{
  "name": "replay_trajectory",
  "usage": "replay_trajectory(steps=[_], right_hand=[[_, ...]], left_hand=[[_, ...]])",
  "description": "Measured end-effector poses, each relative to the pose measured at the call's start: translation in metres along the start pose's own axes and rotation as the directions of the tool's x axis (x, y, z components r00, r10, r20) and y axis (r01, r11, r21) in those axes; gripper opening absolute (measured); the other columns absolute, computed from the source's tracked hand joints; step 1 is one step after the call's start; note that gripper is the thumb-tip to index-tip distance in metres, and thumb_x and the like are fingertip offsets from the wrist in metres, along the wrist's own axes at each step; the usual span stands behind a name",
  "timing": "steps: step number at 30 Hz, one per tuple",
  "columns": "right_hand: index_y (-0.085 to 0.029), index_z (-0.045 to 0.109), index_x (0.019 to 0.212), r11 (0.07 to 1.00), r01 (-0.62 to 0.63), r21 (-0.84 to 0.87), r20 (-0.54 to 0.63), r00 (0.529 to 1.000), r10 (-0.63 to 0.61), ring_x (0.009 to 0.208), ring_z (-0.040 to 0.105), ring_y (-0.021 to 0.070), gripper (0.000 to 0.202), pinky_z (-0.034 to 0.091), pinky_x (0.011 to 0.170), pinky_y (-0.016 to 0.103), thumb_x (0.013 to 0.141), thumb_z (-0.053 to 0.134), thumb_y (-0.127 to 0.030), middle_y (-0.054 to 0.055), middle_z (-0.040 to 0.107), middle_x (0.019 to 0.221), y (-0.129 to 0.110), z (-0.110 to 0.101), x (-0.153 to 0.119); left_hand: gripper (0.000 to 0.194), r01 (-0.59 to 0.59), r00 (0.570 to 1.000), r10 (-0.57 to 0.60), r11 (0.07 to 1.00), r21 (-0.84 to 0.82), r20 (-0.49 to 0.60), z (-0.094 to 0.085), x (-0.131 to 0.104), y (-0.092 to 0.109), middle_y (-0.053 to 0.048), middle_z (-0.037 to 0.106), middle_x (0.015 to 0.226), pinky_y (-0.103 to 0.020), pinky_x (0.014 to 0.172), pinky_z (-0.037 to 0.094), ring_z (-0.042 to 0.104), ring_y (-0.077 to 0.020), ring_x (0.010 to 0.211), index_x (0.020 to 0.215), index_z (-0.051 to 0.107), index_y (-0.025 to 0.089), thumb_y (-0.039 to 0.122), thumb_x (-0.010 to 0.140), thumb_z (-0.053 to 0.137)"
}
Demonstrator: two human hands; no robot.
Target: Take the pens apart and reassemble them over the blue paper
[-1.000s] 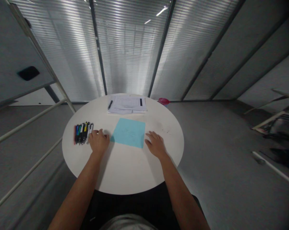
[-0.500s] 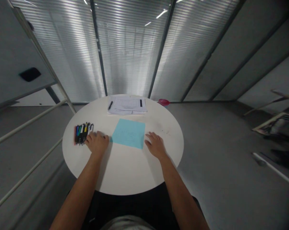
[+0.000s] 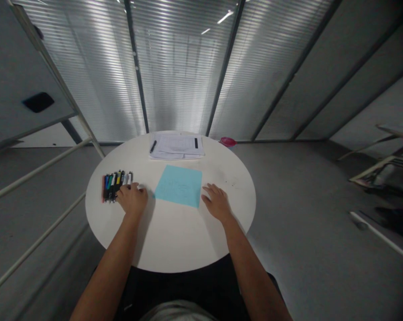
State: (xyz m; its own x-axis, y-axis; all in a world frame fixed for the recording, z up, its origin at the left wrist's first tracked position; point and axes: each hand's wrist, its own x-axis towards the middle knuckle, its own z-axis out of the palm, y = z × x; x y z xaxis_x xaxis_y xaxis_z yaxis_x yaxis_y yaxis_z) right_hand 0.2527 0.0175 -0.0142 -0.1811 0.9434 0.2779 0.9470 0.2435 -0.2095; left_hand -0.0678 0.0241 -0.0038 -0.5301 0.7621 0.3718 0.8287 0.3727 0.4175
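Observation:
A light-blue sheet of paper (image 3: 179,185) with faint writing lies flat between my hands on the round white table (image 3: 174,240). At its left, my left hand (image 3: 132,199) rests at the right end of a row of pens (image 3: 111,185), its thumb apart from the fingers. Its fingertips overlap the lower ends of the rightmost pens, and whether they touch them I cannot tell. The pens lie side by side in several colours. My right hand (image 3: 217,201) lies palm down with spread fingers just beside the paper's right edge, holding nothing.
At the table's far side lies a stack of white papers (image 3: 178,147) with a black pen (image 3: 153,146) on it. A pink-red object (image 3: 228,141) shows beyond the far right rim. A white-framed board (image 3: 37,89) stands at left, a rack (image 3: 385,165) at right.
My left hand has shifted slightly left, away from the blue paper and over the right end of the pen row. My right hand and the paper stay in place.

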Motion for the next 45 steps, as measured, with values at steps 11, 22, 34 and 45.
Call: replay_trajectory(steps=[11,22,34,45], right_hand=[[-0.026,0.056,0.129,1.000,0.006,-0.010,-0.015,1.000,-0.006,0.135,0.039,0.0232,0.039,0.027,0.109,0.042,0.094,0.043,-0.038,0.006,0.049,0.143,0.000,0.001,0.000],[-0.025,0.056,0.128,1.000,0.001,0.000,-0.005,1.000,-0.001,0.136,0.038,0.0234,0.039,0.027,0.110,0.044,0.094,0.043,-0.038,0.006,0.048,0.144,-0.002,-0.002,0.000],[-0.021,0.063,0.110,0.723,-0.155,0.673,-0.129,0.938,0.322,0.102,0.063,0.0206,0.038,0.049,0.088,0.036,0.087,0.044,-0.043,0.009,0.068,0.113,-0.006,-0.012,0.032],[-0.017,0.061,0.086,0.044,-0.207,0.977,0.189,0.947,0.259,0.032,0.042,0.0072,0.034,0.022,0.033,0.019,0.071,0.054,-0.047,-0.004,0.057,0.049,-0.058,-0.008,0.109]], left_hand=[[0.042,-0.087,0.992,0.092,0.994,-0.067,0.091,0.005,0.008,-0.007,-0.019,0.058,0.105,-0.045,0.091,0.036,0.051,-0.0313,0.107,0.116,0.062,0.013,0.013,0.081,0.040],[0.036,-0.177,0.977,0.200,0.957,-0.232,0.077,0.012,0.012,-0.009,-0.013,0.064,0.094,-0.040,0.091,0.042,0.060,-0.0254,0.095,0.107,0.065,0.015,0.014,0.082,0.039],[0.026,0.177,0.930,0.231,0.402,-0.899,0.286,-0.009,0.014,0.045,-0.005,0.068,0.087,-0.030,0.070,0.047,0.058,-0.0155,0.075,0.094,0.070,0.016,0.032,0.074,0.064],[0.030,0.477,0.823,0.326,0.052,-0.877,0.466,0.022,0.023,0.094,0.001,0.061,0.070,-0.022,0.062,0.041,0.052,-0.0074,0.061,0.083,0.069,0.016,0.030,0.059,0.082]])
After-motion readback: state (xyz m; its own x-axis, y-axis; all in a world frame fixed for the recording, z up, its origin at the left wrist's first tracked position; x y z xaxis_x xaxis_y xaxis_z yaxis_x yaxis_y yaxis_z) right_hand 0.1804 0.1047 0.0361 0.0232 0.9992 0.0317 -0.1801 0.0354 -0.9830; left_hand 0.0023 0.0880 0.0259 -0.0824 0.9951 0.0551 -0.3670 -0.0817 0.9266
